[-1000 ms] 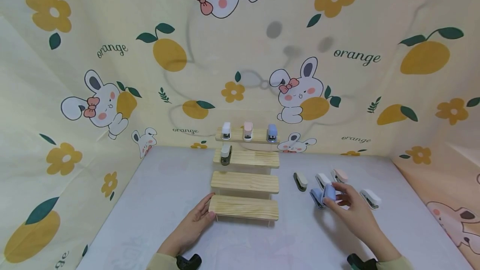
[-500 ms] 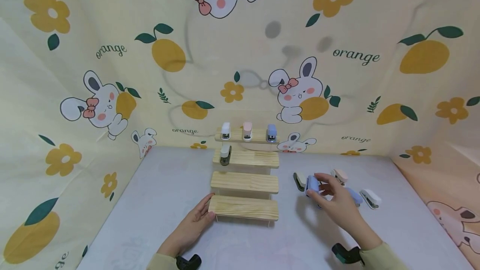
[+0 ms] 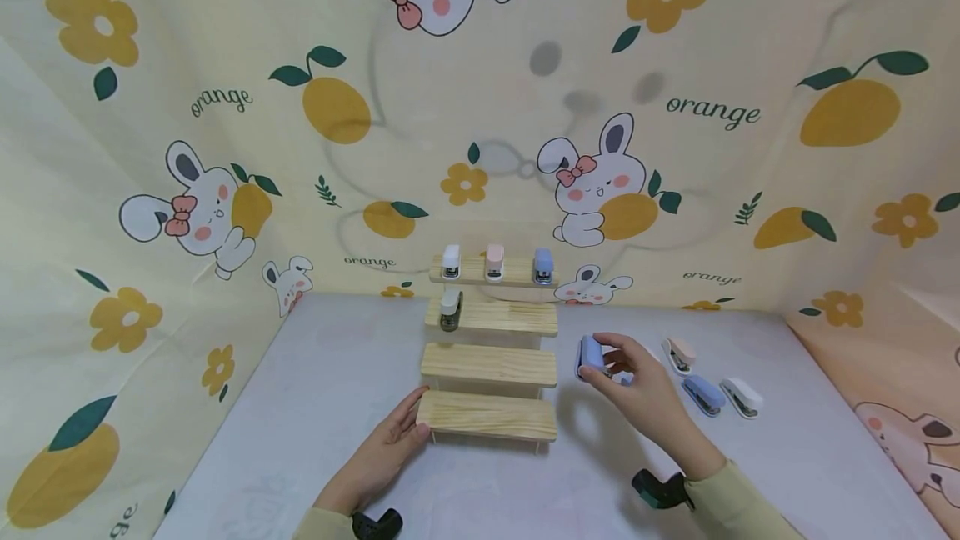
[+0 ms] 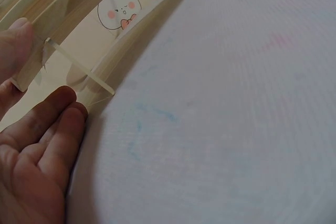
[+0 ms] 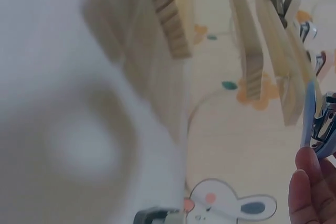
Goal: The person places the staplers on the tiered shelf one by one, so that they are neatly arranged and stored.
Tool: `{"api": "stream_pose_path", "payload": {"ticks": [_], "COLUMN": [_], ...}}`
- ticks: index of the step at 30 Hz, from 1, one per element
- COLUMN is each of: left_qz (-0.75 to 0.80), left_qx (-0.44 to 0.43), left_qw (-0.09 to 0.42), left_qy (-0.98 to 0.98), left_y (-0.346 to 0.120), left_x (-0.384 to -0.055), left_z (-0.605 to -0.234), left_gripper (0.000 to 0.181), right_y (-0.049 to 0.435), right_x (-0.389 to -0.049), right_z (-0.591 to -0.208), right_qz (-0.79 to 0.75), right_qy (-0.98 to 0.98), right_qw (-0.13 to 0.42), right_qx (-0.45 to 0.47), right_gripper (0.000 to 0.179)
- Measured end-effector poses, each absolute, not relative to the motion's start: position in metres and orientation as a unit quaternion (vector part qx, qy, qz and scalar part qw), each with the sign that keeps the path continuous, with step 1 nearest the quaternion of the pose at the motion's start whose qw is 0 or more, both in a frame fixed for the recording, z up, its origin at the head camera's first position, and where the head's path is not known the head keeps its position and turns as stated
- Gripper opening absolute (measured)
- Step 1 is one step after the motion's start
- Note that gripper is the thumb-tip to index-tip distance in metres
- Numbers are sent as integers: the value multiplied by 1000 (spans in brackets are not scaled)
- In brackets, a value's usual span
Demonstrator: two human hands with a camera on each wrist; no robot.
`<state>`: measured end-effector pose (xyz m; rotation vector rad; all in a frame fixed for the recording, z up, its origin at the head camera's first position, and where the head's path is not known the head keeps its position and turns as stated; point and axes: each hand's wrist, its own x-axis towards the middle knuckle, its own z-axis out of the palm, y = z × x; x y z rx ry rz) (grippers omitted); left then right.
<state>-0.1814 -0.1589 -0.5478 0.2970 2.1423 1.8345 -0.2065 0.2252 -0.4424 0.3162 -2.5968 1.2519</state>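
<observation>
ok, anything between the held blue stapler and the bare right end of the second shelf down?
Nothing visible. In the head view, the right hand holds the blue stapler right of the rack, with open space up to that shelf. The left hand is at the rack's lower left, off that line.

head view: set above the near side of the bench [image 3: 330, 407], facing forward and down to the printed backdrop [image 3: 420, 177]; the most distant of the three, it takes in all tiers of the wooden stand [image 3: 487, 415]. left wrist view: set close to the left hand [image 3: 386, 444], which enters at the left edge; tilted, it looks low across the bench, past one stand leg. right wrist view: set close to the right hand [image 3: 647, 382], rolled nearly onto its side, facing the ends of the shelves. head and right wrist views share the blue stapler [image 3: 590, 355]; all three share parts of stand, bench and backdrop.
</observation>
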Motion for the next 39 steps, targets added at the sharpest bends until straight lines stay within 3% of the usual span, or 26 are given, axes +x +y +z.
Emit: {"api": "stream_pose_path", "payload": {"ticks": [20, 39], "left_qz": [643, 647], "left_qx": [104, 113], "left_qw": [152, 149], "left_qy": [744, 739], "left_y": [-160, -161], "left_x": [-181, -182], "left_z": [-549, -550], "left_gripper": [69, 67], "right_y": [174, 123], "right_x": [-229, -264], "right_z": [-417, -412], "right_qz": [477, 532], "right_qy": [-845, -816], "right_qw": [145, 110], "right_qx": [192, 199], "right_gripper": [54, 52]}}
